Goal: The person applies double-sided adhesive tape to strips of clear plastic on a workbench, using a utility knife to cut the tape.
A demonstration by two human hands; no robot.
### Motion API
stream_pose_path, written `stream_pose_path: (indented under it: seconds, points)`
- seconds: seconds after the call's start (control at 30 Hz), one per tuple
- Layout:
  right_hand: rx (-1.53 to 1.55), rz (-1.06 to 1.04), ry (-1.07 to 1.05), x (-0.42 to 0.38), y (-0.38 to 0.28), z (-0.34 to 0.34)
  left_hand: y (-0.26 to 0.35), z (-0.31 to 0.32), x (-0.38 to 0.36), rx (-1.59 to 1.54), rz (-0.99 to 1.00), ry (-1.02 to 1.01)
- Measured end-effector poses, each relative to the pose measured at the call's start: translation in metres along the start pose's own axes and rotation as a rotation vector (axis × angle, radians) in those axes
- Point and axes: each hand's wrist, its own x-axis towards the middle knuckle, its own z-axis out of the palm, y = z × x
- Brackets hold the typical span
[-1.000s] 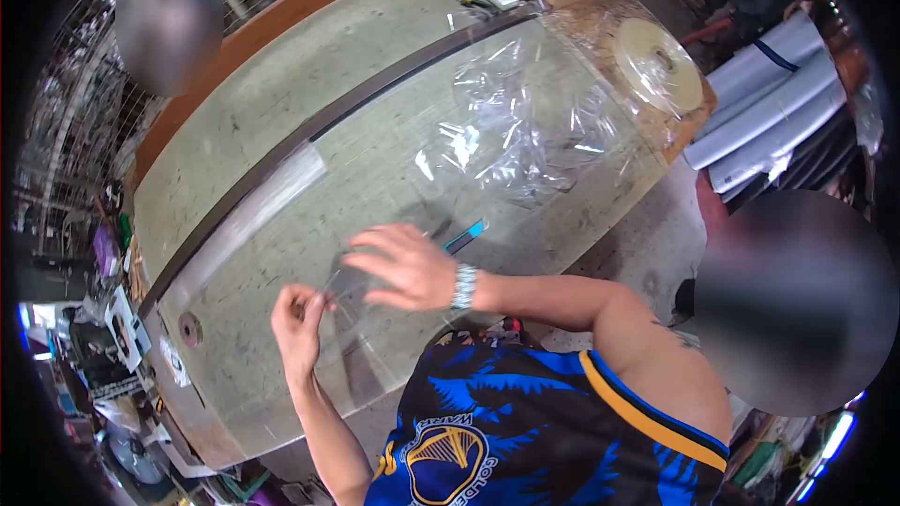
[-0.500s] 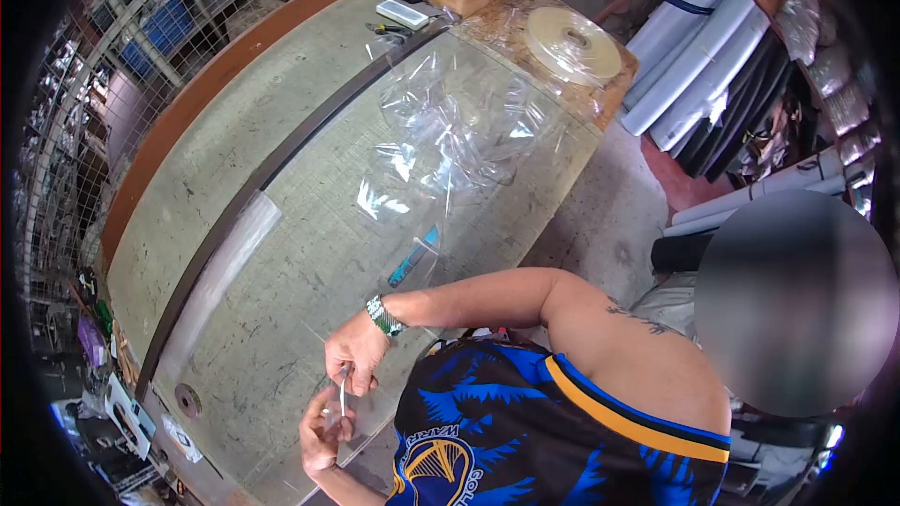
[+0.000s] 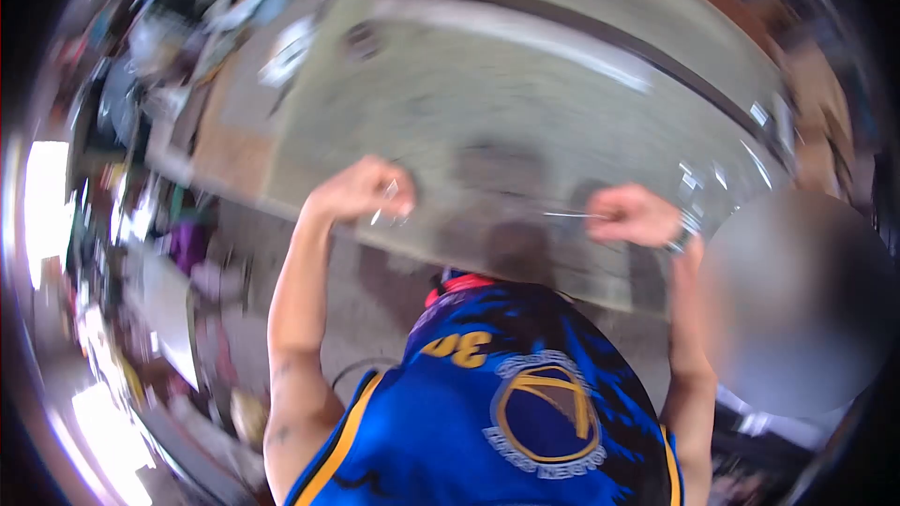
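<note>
My left hand is closed above the near edge of the worktable, with a small piece of clear plastic glinting at its fingers. Well apart from it, to the right, my right hand pinches a thin pale strip that points left toward the other hand. A patterned band circles my right wrist. Motion blur hides the finer details of both held things.
A long dark bar crosses the table beside a whitish strip. At the left lie a dark round disc and a white piece. Crumpled clear film lies at the right, near a cardboard box.
My hands were close together around the pale strip and clear plastic; they are now wide apart, with the strip in my right hand. The view has swung round to the left.
</note>
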Motion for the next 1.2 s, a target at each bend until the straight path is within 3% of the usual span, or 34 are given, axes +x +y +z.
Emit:
stream_pose_path:
  seconds: [0.1,0.2,0.33,0.47,0.53,0.63,0.7,0.83,0.93,1.2]
  points:
    - [0.027,0.077,0.169,0.015,0.003,0.004,-0.018,-0.053,-0.039,-0.002,-0.205,0.14]
    - [-0.074,0.14,0.236,0.041,0.008,0.008,-0.061,-0.1,-0.064,0.163,-0.197,0.298]
    - [-0.148,0.198,0.268,0.081,0.02,0.008,-0.117,-0.15,-0.072,0.017,-0.214,0.398]
    - [-0.027,0.225,0.301,0.117,0.026,0.012,-0.163,-0.188,-0.067,-0.015,-0.25,0.589]
    - [-0.018,0.268,0.331,0.131,0.021,0.015,-0.188,-0.196,-0.059,-0.033,-0.173,0.737]
    - [-0.062,0.238,0.313,0.143,0.03,0.009,-0.187,-0.193,-0.052,0.067,-0.35,0.97]
    - [-0.195,0.31,0.27,0.149,0.021,0.004,-0.202,-0.189,-0.045,0.18,-0.345,1.098]
    - [-0.117,0.282,0.362,0.161,0.035,0.003,-0.227,-0.172,-0.029,0.409,-0.224,1.474]
    - [-0.07,0.305,0.345,0.164,0.036,0.002,-0.236,-0.166,-0.03,0.229,-0.269,1.472]
    - [-0.028,0.347,0.377,0.171,0.049,0.003,-0.233,-0.169,-0.025,0.253,-0.23,1.503]
